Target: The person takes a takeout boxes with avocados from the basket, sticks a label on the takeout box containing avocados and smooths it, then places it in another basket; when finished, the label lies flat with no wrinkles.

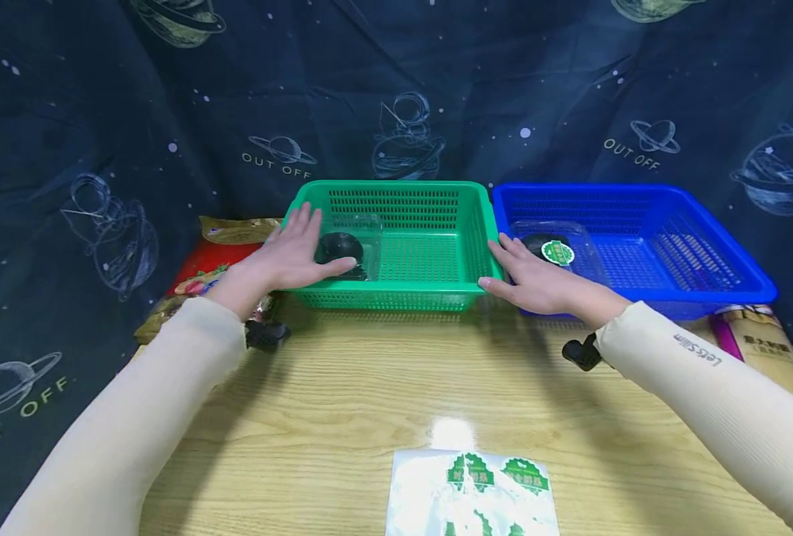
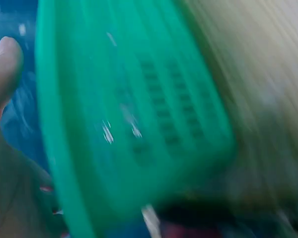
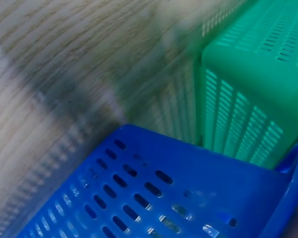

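My left hand (image 1: 292, 249) is at the left end of the green basket (image 1: 396, 286), its fingers straight and its thumb spread over the inside. Below that thumb, a clear plastic box (image 1: 369, 227) with a dark round thing (image 1: 339, 251) in it lies in the basket. Where the two baskets meet, my right hand (image 1: 533, 279) stretches its fingers toward the green basket's right end, above the near left corner of the blue basket (image 1: 631, 264). In the blue basket lies another clear box (image 1: 587, 257) bearing a round green-and-white sticker (image 1: 558, 253). Neither hand grips anything.
A sheet of green stickers (image 1: 470, 495) lies near the front of the wooden table (image 1: 342, 402). Colourful packets (image 1: 218, 260) are at the left beside the green basket. Another packet (image 1: 768, 346) is at the right, by the blue basket. A dark patterned cloth (image 1: 342, 89) hangs behind.
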A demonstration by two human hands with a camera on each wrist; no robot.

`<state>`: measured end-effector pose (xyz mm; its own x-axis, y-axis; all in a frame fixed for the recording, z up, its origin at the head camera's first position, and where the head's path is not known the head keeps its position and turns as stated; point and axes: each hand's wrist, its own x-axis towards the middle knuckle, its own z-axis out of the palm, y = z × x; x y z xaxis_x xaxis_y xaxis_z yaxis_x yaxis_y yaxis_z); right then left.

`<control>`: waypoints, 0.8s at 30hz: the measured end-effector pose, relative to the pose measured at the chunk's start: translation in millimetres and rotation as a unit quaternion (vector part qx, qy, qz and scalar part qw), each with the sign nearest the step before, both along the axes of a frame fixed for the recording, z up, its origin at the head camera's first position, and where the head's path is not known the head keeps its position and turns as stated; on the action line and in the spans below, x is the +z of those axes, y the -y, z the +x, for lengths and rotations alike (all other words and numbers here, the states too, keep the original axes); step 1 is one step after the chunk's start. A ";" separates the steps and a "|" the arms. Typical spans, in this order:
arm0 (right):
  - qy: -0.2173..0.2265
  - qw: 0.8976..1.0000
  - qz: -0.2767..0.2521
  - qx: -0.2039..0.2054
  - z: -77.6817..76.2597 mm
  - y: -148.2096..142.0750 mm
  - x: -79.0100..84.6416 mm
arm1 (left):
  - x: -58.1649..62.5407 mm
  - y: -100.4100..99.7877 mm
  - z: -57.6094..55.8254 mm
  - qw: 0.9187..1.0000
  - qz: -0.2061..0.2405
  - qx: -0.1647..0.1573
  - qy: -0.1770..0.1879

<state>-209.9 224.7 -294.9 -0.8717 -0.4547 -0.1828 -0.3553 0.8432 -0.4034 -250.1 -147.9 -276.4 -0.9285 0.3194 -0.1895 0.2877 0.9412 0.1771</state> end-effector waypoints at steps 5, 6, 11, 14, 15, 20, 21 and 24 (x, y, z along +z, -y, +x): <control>0.001 1.000 0.001 -0.001 0.8 -0.4 -0.1 | -6.4 36.1 2.1 0.999 0.001 0.032 0.041; 0.000 1.000 0.002 -0.002 0.4 -0.5 0.2 | -7.2 38.5 2.8 0.998 0.004 0.032 0.047; -0.016 1.000 0.018 0.006 -3.7 2.7 5.7 | -8.5 41.9 4.6 0.998 0.013 0.031 0.060; -0.036 0.998 0.043 0.015 -9.3 9.6 13.2 | -9.2 43.4 5.0 0.998 0.008 0.031 0.061; -0.041 0.998 0.051 0.018 -11.9 12.8 16.4 | -9.6 43.8 5.0 0.998 0.006 0.030 0.061; -0.029 0.996 0.075 0.032 -34.0 40.4 34.8 | -10.9 44.8 4.6 0.998 0.004 0.032 0.058; -0.017 0.996 0.076 0.032 -39.7 48.1 38.6 | -11.2 44.7 4.0 0.998 0.005 0.031 0.057; 0.025 0.996 0.074 0.033 -57.5 75.4 47.5 | -12.1 43.3 2.1 0.998 0.007 0.031 0.057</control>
<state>-267.4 149.3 -247.4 -0.8285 -0.4762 -0.2947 -0.3949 0.8699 -0.2954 -248.0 -191.2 -288.5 -0.9190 0.2656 -0.2915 0.2065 0.9538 0.2181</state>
